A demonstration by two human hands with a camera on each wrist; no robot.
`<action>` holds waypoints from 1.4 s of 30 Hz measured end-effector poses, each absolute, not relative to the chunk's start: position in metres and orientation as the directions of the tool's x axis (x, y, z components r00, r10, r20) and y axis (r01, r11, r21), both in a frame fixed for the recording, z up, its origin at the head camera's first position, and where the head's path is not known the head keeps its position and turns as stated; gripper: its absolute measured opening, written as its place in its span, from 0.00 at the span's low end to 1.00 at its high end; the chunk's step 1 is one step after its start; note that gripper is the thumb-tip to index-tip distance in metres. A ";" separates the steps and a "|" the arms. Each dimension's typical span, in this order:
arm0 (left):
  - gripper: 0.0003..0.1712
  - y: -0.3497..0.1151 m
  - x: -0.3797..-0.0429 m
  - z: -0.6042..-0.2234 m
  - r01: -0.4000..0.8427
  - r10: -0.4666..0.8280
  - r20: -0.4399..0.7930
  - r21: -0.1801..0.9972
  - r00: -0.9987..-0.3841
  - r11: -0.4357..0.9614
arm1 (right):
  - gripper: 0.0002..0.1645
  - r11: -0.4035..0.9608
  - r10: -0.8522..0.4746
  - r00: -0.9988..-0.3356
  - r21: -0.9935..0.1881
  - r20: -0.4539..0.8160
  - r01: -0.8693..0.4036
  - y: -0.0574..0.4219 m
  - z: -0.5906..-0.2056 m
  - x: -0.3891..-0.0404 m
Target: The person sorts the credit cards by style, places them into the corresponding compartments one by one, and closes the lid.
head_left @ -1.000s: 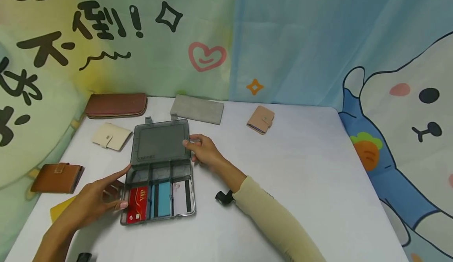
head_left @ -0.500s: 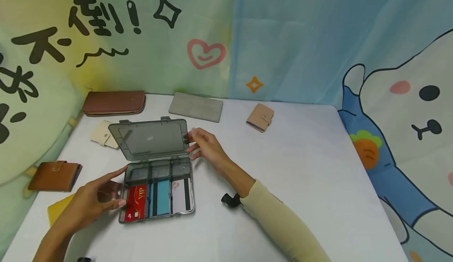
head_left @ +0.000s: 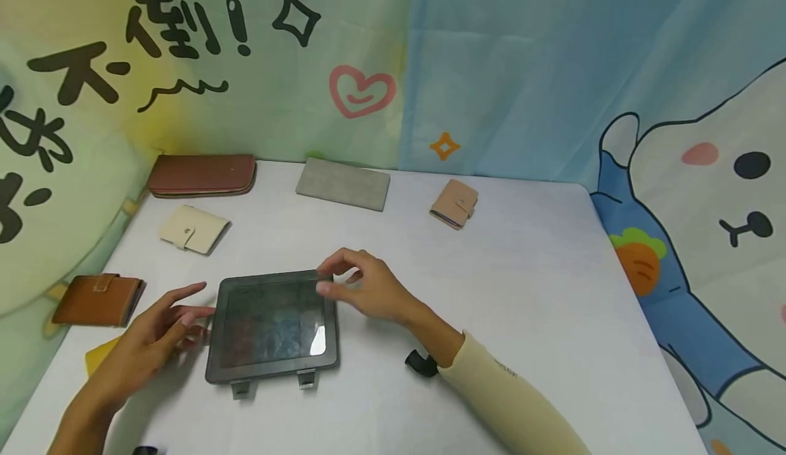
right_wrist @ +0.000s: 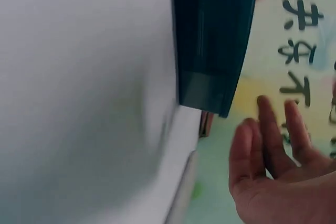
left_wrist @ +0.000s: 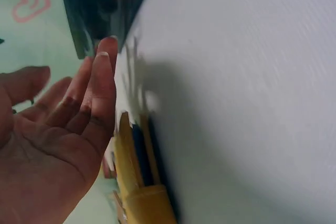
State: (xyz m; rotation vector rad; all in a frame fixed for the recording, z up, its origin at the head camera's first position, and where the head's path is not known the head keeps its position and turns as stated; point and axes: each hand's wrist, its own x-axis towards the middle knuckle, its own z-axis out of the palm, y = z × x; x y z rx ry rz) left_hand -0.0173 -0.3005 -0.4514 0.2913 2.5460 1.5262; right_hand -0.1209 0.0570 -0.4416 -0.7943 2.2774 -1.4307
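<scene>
A dark translucent card box (head_left: 273, 329) lies on the white table with its lid down. Two latch tabs stick out from its front edge, and faint red and blue cards show through the lid. My left hand (head_left: 156, 335) is at the box's left side; in the left wrist view, fingertips of the left hand (left_wrist: 68, 114) meet the box's edge (left_wrist: 100, 14). At the back right corner, my right hand (head_left: 368, 284) has loosely bent fingers. The right wrist view shows this right hand (right_wrist: 278, 166) apart from the box (right_wrist: 210, 51).
Behind the box lie a brown zip wallet (head_left: 202, 174), a cream wallet (head_left: 193, 228), a grey wallet (head_left: 344, 183) and a small tan wallet (head_left: 454, 204). At left are a brown snap wallet (head_left: 98, 300) and a yellow wallet (head_left: 100, 355), partly behind my left hand.
The box's lid has swung forward from standing open to lying over the cards. My right hand moved with it toward me and has let go. The left hand's fingers have straightened.
</scene>
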 end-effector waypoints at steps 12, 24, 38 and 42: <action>0.54 -0.271 -0.010 -0.434 0.116 0.233 -0.074 0.701 -0.970 0.704 | 0.66 0.577 -0.815 -0.577 -0.172 -0.055 -0.799 0.028 -0.447 -0.062; 0.75 -0.254 -0.011 -0.433 0.168 0.266 -0.139 0.487 -0.954 0.857 | 0.64 0.590 -0.807 -0.590 0.044 0.029 -0.806 0.016 -0.449 -0.061; 0.74 -0.234 -0.007 -0.442 0.297 0.295 0.039 0.118 -0.955 0.947 | 0.64 0.606 -0.795 -0.603 0.034 0.070 -0.795 0.020 -0.455 -0.057; 0.75 -0.233 -0.009 -0.442 0.301 0.300 0.033 0.106 -0.953 0.948 | 0.63 0.614 -0.788 -0.612 0.022 0.064 -0.789 0.021 -0.455 -0.053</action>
